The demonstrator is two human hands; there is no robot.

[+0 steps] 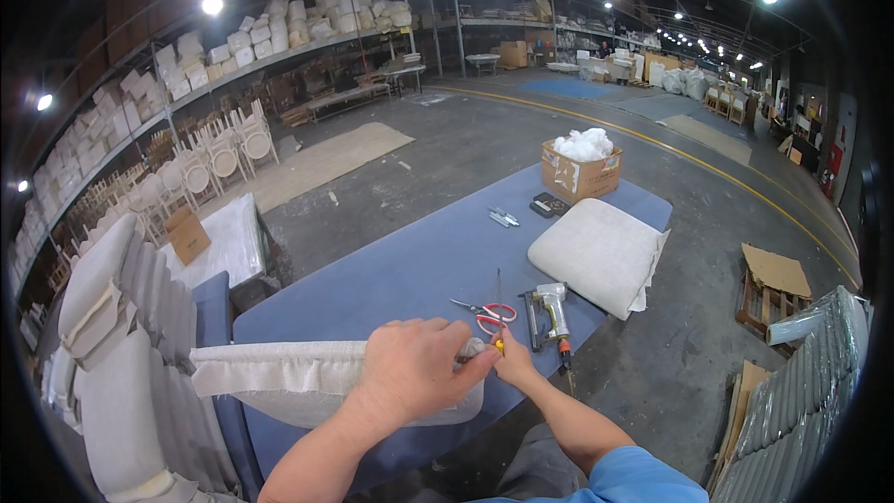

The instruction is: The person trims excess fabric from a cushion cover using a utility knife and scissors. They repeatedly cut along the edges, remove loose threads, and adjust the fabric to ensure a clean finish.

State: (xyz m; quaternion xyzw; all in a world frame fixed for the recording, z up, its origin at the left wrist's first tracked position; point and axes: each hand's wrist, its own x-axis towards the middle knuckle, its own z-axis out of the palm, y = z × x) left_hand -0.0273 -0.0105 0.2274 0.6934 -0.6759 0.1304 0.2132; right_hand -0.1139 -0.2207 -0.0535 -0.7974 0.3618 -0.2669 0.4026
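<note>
My left hand [410, 368] is closed on the corner of a pale upholstered seat cushion [298, 368], which stands on edge at the near side of the blue table [391, 279]. A small grey-white bit of fabric or stuffing shows between its thumb and fingers. Beside it, my right hand [514, 360] is closed round a thin-shafted tool with a yellow handle [500, 346], shaft pointing away from me. Its exact kind is unclear. Red-handled scissors [494, 319] lie just beyond my hands. Right of them rests a silver and black staple gun [551, 312] with a hose fitting.
Another pale cushion [596, 256] lies on the table's right side. Behind it are a cardboard box [579, 179] of white stuffing, a black case [549, 205] and staple strips [504, 217]. Stacked cushions [121, 391] rise at left; a plastic-wrapped stack [801, 410] stands at right.
</note>
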